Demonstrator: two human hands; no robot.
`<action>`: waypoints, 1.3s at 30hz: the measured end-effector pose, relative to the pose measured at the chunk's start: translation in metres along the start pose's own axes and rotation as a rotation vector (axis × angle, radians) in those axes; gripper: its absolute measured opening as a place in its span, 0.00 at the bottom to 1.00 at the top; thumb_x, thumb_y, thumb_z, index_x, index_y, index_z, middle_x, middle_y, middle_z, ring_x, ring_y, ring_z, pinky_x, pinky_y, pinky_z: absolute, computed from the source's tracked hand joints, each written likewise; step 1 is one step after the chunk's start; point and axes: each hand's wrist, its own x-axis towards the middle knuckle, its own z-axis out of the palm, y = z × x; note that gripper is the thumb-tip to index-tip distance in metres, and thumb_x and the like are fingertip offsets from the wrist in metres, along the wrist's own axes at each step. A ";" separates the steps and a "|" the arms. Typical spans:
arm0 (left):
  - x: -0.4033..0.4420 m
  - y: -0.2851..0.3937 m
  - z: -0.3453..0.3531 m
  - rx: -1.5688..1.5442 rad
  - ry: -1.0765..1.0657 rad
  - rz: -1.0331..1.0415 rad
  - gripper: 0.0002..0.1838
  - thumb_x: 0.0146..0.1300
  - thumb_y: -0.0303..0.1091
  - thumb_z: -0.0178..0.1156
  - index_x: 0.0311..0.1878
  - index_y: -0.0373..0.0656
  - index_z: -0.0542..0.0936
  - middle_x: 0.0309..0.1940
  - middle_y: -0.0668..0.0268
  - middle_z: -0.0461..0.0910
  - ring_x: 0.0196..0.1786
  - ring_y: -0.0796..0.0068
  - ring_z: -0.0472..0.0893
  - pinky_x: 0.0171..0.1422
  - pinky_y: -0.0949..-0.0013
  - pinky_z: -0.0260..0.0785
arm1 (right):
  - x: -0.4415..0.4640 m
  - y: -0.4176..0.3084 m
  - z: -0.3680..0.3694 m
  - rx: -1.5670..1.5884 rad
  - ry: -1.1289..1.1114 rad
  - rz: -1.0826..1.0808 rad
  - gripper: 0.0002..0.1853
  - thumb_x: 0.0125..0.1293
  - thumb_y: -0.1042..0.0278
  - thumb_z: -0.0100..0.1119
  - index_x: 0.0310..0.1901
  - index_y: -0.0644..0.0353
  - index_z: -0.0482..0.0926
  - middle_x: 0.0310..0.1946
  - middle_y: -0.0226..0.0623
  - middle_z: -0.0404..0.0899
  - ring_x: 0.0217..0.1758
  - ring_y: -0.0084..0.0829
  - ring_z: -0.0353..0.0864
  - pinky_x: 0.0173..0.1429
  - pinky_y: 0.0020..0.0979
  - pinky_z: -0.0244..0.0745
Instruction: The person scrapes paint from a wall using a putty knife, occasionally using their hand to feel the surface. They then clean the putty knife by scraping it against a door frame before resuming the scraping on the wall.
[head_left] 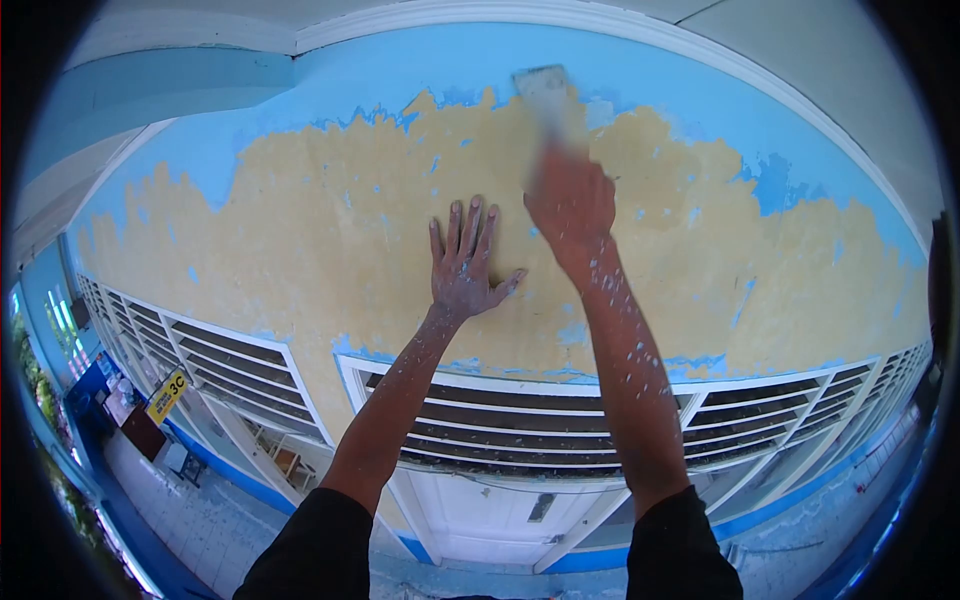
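Observation:
My left hand (466, 262) lies flat on the bare tan part of the wall (340, 230), fingers spread and dusty. Higher up and to the right, my right hand (572, 200) is wrapped round the handle of a scraper (545, 92), blurred by motion. Its wide blade is at the ragged edge where blue paint (440, 60) meets the tan surface. The fingers hide most of the handle. Pale paint flecks speckle both forearms, more thickly the right one.
White-framed louvred windows (510, 425) run below the scraped area, above a white door (465, 510). White moulding (450, 14) borders the wall at the ceiling. A yellow "3C" sign (166, 396) juts out at the lower left. The tiled floor (190, 520) lies far below.

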 end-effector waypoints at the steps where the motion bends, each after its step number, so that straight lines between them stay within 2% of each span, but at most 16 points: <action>1: 0.000 -0.001 0.001 0.005 0.001 0.001 0.57 0.61 0.69 0.62 0.84 0.44 0.54 0.85 0.50 0.48 0.86 0.39 0.46 0.82 0.25 0.33 | 0.020 -0.002 -0.016 0.041 -0.118 0.039 0.16 0.63 0.67 0.64 0.52 0.59 0.82 0.30 0.51 0.83 0.35 0.55 0.87 0.35 0.51 0.80; 2: 0.000 -0.001 0.000 -0.003 0.001 -0.001 0.56 0.61 0.69 0.61 0.84 0.45 0.55 0.85 0.51 0.49 0.86 0.40 0.46 0.82 0.26 0.34 | 0.029 -0.005 -0.026 0.082 -0.238 0.074 0.16 0.62 0.66 0.65 0.51 0.59 0.82 0.29 0.50 0.83 0.35 0.54 0.87 0.35 0.50 0.80; 5: 0.001 0.001 -0.004 -0.021 0.007 -0.011 0.55 0.63 0.69 0.61 0.84 0.46 0.55 0.85 0.52 0.51 0.86 0.41 0.48 0.82 0.26 0.36 | -0.011 -0.008 -0.040 0.051 -0.178 0.019 0.11 0.62 0.67 0.66 0.44 0.59 0.84 0.28 0.49 0.82 0.33 0.52 0.86 0.35 0.50 0.80; 8: 0.003 0.000 -0.004 -0.018 0.007 -0.018 0.55 0.63 0.69 0.61 0.85 0.47 0.55 0.85 0.53 0.51 0.86 0.42 0.49 0.82 0.26 0.36 | -0.013 -0.012 -0.033 0.048 -0.355 0.042 0.10 0.62 0.66 0.66 0.43 0.59 0.84 0.29 0.50 0.82 0.32 0.52 0.86 0.34 0.51 0.79; 14: -0.001 -0.002 -0.002 -0.036 0.017 -0.003 0.55 0.63 0.70 0.60 0.85 0.47 0.55 0.85 0.54 0.50 0.86 0.43 0.49 0.83 0.27 0.36 | 0.005 -0.016 -0.016 0.119 -0.013 -0.095 0.11 0.62 0.65 0.66 0.43 0.59 0.82 0.30 0.51 0.83 0.34 0.53 0.87 0.34 0.52 0.79; 17: 0.001 -0.002 -0.006 -0.031 -0.017 -0.024 0.55 0.63 0.69 0.61 0.84 0.47 0.56 0.85 0.54 0.50 0.86 0.43 0.49 0.82 0.26 0.37 | -0.009 -0.036 -0.049 0.076 -0.435 0.067 0.09 0.63 0.65 0.66 0.41 0.59 0.81 0.31 0.51 0.83 0.35 0.54 0.87 0.36 0.50 0.80; 20: 0.000 -0.002 -0.005 -0.025 -0.026 -0.020 0.54 0.62 0.68 0.62 0.84 0.47 0.58 0.85 0.54 0.50 0.86 0.43 0.49 0.82 0.26 0.38 | -0.012 -0.027 -0.007 0.097 -0.186 -0.111 0.11 0.64 0.64 0.65 0.44 0.59 0.83 0.31 0.52 0.83 0.37 0.54 0.87 0.38 0.50 0.81; 23: -0.004 -0.006 -0.001 -0.032 -0.001 0.001 0.53 0.62 0.69 0.61 0.83 0.47 0.60 0.85 0.54 0.51 0.86 0.43 0.49 0.82 0.26 0.38 | 0.028 -0.043 -0.017 0.115 -0.309 -0.046 0.12 0.66 0.63 0.64 0.46 0.60 0.84 0.31 0.51 0.83 0.37 0.54 0.88 0.40 0.50 0.82; 26: -0.007 -0.010 0.007 0.061 -0.063 0.013 0.51 0.60 0.68 0.62 0.81 0.48 0.63 0.85 0.54 0.52 0.86 0.43 0.49 0.83 0.26 0.37 | 0.001 -0.065 -0.032 0.137 -0.329 -0.045 0.10 0.67 0.63 0.63 0.43 0.60 0.85 0.32 0.50 0.83 0.38 0.50 0.88 0.40 0.51 0.81; 28: -0.011 -0.015 0.014 0.194 -0.150 0.046 0.50 0.60 0.68 0.62 0.81 0.50 0.64 0.84 0.54 0.54 0.85 0.42 0.49 0.84 0.27 0.37 | -0.016 -0.080 -0.028 0.182 -0.342 -0.068 0.06 0.64 0.66 0.63 0.37 0.57 0.86 0.30 0.44 0.83 0.36 0.44 0.87 0.37 0.46 0.81; 29: -0.011 -0.016 0.011 0.131 -0.134 0.039 0.49 0.60 0.68 0.62 0.80 0.51 0.65 0.84 0.54 0.55 0.85 0.44 0.50 0.84 0.27 0.36 | -0.021 -0.086 -0.022 0.203 -0.347 -0.074 0.05 0.63 0.68 0.63 0.34 0.56 0.87 0.29 0.41 0.84 0.35 0.41 0.87 0.35 0.44 0.81; 31: -0.009 -0.014 0.005 -0.001 -0.103 0.022 0.48 0.61 0.67 0.61 0.79 0.52 0.66 0.83 0.55 0.58 0.85 0.46 0.51 0.84 0.28 0.36 | -0.005 -0.093 0.007 0.213 -0.308 -0.161 0.07 0.66 0.66 0.62 0.38 0.59 0.86 0.30 0.44 0.84 0.37 0.45 0.88 0.39 0.47 0.82; 35: -0.020 -0.013 0.019 1.106 -0.162 0.181 0.44 0.64 0.68 0.57 0.79 0.54 0.66 0.80 0.58 0.63 0.83 0.49 0.57 0.86 0.35 0.39 | 0.040 -0.117 0.020 0.207 -0.287 -0.233 0.08 0.65 0.66 0.62 0.41 0.60 0.85 0.30 0.43 0.84 0.38 0.46 0.88 0.40 0.47 0.81; 36: -0.020 -0.016 0.022 1.253 -0.170 0.213 0.44 0.65 0.68 0.57 0.79 0.54 0.67 0.80 0.59 0.63 0.83 0.50 0.57 0.86 0.35 0.40 | 0.037 -0.119 0.007 0.206 -0.301 -0.219 0.08 0.65 0.66 0.62 0.40 0.59 0.85 0.30 0.43 0.84 0.38 0.45 0.88 0.40 0.47 0.81; 37: -0.022 -0.018 0.026 1.133 -0.177 0.178 0.44 0.65 0.68 0.56 0.79 0.54 0.67 0.80 0.59 0.64 0.82 0.50 0.58 0.86 0.36 0.41 | 0.026 -0.120 -0.011 0.205 -0.313 -0.207 0.07 0.64 0.66 0.63 0.39 0.58 0.85 0.30 0.43 0.84 0.39 0.45 0.87 0.40 0.46 0.81; 39: -0.027 -0.022 0.029 0.250 -0.176 0.018 0.43 0.65 0.67 0.56 0.78 0.54 0.67 0.79 0.59 0.65 0.82 0.50 0.59 0.85 0.38 0.42 | 0.004 -0.118 -0.027 0.204 -0.369 -0.184 0.06 0.63 0.66 0.64 0.37 0.57 0.85 0.30 0.42 0.84 0.40 0.44 0.87 0.40 0.46 0.81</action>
